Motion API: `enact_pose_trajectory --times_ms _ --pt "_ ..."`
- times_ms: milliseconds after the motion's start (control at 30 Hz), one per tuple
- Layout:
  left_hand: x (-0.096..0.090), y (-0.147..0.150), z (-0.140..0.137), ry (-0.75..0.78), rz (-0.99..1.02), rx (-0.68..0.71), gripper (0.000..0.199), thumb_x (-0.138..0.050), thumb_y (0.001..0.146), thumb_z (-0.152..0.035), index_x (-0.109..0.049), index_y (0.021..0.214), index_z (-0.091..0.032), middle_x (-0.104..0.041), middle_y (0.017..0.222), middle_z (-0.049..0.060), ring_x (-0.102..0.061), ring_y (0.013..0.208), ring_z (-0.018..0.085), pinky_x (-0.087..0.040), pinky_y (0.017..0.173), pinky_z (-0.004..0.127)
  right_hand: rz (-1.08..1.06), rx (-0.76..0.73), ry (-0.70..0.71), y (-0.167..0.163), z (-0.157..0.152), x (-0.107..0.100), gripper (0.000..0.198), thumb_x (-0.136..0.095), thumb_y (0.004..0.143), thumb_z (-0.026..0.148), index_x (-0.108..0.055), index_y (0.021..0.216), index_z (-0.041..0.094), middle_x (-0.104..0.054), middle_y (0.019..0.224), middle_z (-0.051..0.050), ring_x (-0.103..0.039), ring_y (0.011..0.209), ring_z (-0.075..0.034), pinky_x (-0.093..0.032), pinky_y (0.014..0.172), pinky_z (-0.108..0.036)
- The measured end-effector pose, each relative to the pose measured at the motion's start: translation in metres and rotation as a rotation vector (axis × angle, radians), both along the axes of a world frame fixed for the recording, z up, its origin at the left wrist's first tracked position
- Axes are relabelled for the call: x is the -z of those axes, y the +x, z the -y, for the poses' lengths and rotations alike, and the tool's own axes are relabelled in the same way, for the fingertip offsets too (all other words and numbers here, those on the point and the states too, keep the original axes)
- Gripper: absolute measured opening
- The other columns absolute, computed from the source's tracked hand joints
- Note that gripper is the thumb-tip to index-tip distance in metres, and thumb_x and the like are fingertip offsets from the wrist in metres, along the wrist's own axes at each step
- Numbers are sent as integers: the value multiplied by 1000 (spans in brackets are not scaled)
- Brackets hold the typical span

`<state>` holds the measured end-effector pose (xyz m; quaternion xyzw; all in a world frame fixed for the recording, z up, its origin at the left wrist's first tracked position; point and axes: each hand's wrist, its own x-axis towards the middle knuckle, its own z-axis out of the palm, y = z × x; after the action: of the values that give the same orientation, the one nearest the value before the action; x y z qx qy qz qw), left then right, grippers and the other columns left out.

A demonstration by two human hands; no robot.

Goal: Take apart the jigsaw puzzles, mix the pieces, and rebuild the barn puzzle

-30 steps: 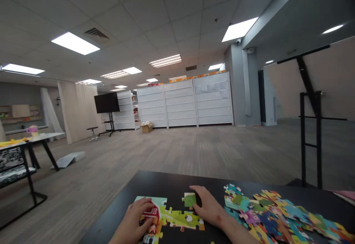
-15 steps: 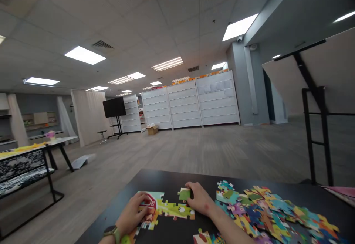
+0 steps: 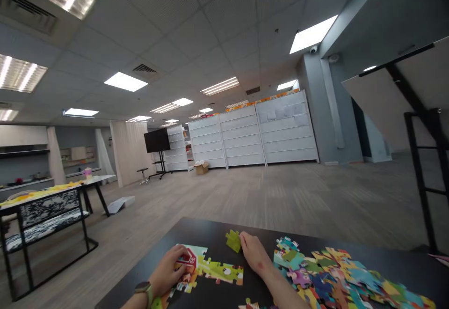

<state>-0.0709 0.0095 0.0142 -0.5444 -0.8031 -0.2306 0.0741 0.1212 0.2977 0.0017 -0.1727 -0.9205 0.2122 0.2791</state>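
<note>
A: Where are the hands?

B: The left hand (image 3: 167,271) lies on the joined puzzle section (image 3: 206,268) near the left part of the black table (image 3: 210,231), fingers curled down onto the corner with the red barn picture. The right hand (image 3: 253,253) holds a loose green puzzle piece (image 3: 233,240), fingers pinched on its right edge; the piece is tilted, just above the table and apart from the joined section.

A: How much room around them?

B: Bare table lies between the green piece and the far edge, and a dark strip runs between the joined section and the heap of loose pieces (image 3: 329,274) on the right. The joined section sits close to the table's left edge. Beyond the far edge, open wooden floor (image 3: 266,192) stretches to white shelving (image 3: 256,133).

A: Anything readable?

B: No. The barn is a drawing only; the papers on the shelving are too small to read. A watch (image 3: 143,288) shows on the left wrist, its face unreadable.
</note>
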Motion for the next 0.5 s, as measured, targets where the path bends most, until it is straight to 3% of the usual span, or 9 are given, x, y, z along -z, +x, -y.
enact_pose_trajectory --times_ms 167,300,500 --pt "6 -5 2 -35 5 46 19 -50 89 -29 -64 101 -24 -66 109 7 -61 104 26 -48 95 36 18 -49 121 13 17 -9 21 -54 103 32 -67 99 17 -70 104 -3 -65 107 -20 -51 96 -42" --pt "7 -10 3 -48 26 76 24 -48 95 -39 -64 106 -24 -66 112 8 -62 105 27 -49 96 38 172 -102 200 15 30 -9 22 -61 99 36 -68 90 17 -72 99 -2 -66 103 -20 -51 96 -44" --pt "10 -15 6 -53 0 82 31 -48 97 -50 -66 108 -27 -67 118 7 -63 107 27 -50 97 36 282 131 240 17 26 -11 21 -62 98 35 -70 98 16 -71 107 -6 -63 113 -24 -47 101 -48"
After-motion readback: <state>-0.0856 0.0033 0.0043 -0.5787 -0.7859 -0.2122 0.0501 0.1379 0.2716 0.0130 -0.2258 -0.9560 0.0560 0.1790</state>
